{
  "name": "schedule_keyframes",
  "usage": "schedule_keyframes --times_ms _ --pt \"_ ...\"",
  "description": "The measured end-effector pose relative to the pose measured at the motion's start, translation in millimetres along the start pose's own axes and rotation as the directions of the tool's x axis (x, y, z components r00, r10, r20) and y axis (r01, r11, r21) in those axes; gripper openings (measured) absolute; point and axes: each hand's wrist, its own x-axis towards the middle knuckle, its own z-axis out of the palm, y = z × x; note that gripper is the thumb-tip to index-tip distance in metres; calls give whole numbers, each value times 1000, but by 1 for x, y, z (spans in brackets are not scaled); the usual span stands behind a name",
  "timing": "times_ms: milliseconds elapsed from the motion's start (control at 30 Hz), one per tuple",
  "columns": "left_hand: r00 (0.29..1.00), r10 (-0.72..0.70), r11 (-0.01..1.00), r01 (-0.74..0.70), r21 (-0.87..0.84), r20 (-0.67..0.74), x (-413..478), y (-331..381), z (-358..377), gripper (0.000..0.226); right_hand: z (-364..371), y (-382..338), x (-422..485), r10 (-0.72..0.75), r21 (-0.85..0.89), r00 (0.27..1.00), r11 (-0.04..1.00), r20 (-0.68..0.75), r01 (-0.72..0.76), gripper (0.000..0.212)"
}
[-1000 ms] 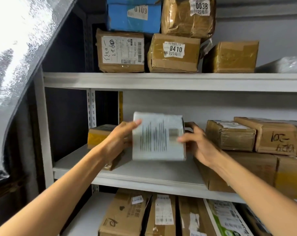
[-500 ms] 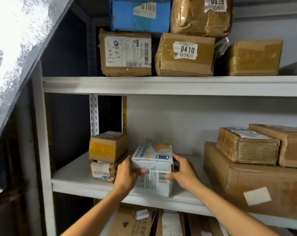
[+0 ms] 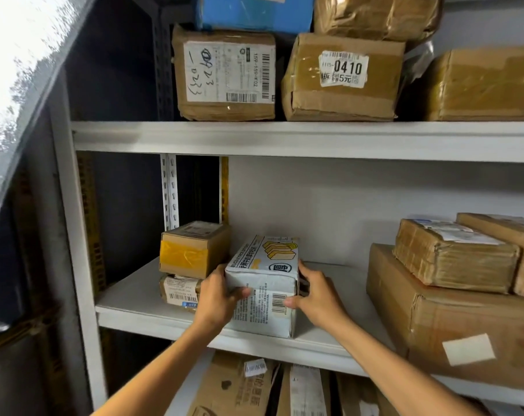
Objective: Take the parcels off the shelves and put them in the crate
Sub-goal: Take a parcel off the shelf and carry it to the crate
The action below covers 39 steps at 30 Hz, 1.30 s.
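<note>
Hands gripped white box (image 3: 263, 283) on middle shelf (image 3: 140, 298)

Both hands were closed around the white box, which sat near the front edge of the middle shelf with its barcoded face toward the camera. The left hand (image 3: 217, 298) grasped the box's left side, thumb laid across the printed front. The right hand (image 3: 314, 295) grasped the right side, thumb pressed beside the barcode and fingers wrapped round the far edge. The top of the box carried a yellow drawing and dark lettering.

Just left of the box stood a small brown box (image 3: 191, 250) banded with yellow tape, stacked on a flatter labelled parcel (image 3: 178, 292); the left hand lay close against that stack. Well to the right on the same shelf sat a large brown carton (image 3: 452, 319) with a blank white sticker on its front, and two taped parcels (image 3: 452, 255) rested on top of it.

On the upper shelf (image 3: 284, 139) a brown parcel with a handwritten label (image 3: 224, 73) stood beside a taped parcel marked 0410 (image 3: 341, 76), with a blue box (image 3: 254, 10) stacked above the first. Below the middle shelf, cartons (image 3: 233, 385) stood side by side. No crate showed in this view.
</note>
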Motion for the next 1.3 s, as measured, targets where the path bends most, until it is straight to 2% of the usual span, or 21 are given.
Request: schedule_keyframes --times_ms 333,467,567,667,733,867,967,1033,1167,1300 --pt "998 -50 999 50 -3 -22 -4 4 0 41 8 4 -2 13 41 999 999 -30 -11 85" --pt "996 -86 993 83 84 37 -1 12 -5 46 8 -1 -3 35 22 999 999 -42 -34 82" --pt "984 -143 947 104 303 109 7 28 -12 58 3 -12 -3 84 -48 996 995 -4 -84 76" --pt "979 -120 817 5 576 162 12 55 -12 78 -12 -25 -3 109 -268 991 960 80 -84 79" --pt "972 -40 741 -126 660 230 13 75 -4 85 -25 -33 -7 109 -486 985 874 135 -31 79" --pt "904 91 647 -373 665 418 13 119 28 76 -59 -55 -26 72 -774 983 627 166 85 61" --pt "870 122 593 -450 668 477 13 149 55 66 -94 -71 -41 26 -892 983 426 179 152 57" --pt "854 144 607 -475 636 500 12 164 73 67 -121 -78 -53 11 -921 987 362 160 145 49" --pt "819 175 664 -508 549 547 5 193 104 76 -178 -81 -80 38 -923 998 382 59 40 42" --pt "776 217 674 -557 484 592 -2 216 131 77 -209 -76 -100 -34 -868 999 496 1 18 63"
